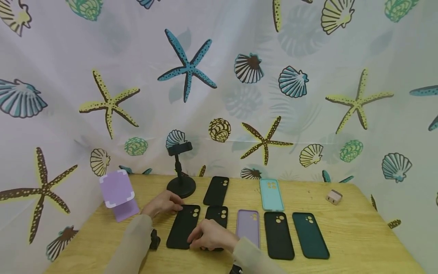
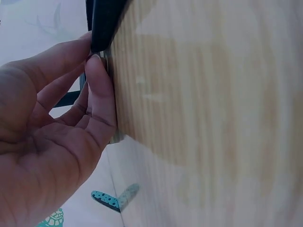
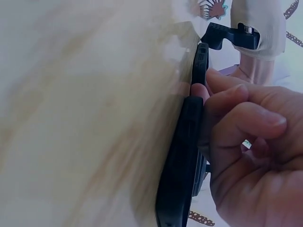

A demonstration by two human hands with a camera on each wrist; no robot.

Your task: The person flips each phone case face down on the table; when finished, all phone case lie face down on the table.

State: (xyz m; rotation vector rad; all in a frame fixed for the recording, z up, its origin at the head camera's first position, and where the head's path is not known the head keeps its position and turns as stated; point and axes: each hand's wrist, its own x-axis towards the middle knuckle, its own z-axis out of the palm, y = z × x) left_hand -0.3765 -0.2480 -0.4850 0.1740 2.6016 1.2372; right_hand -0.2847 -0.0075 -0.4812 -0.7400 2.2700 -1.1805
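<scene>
A black phone case lies on the table, leftmost in the front row. At its upper left corner, my left hand pinches the edge between thumb and fingers; the left wrist view shows the case's dark edge at those fingertips. My right hand reaches over a second black phone case, covering much of it. Its thumb and a finger pinch the first case's lower right corner, and in the right wrist view the case stands beyond the nearer case. Both cases look roughly parallel.
Rightward lie a lilac case, a black case and a dark teal case. Behind are another black case and a turquoise case. A black stand, lilac stand and pink charger also sit on the table.
</scene>
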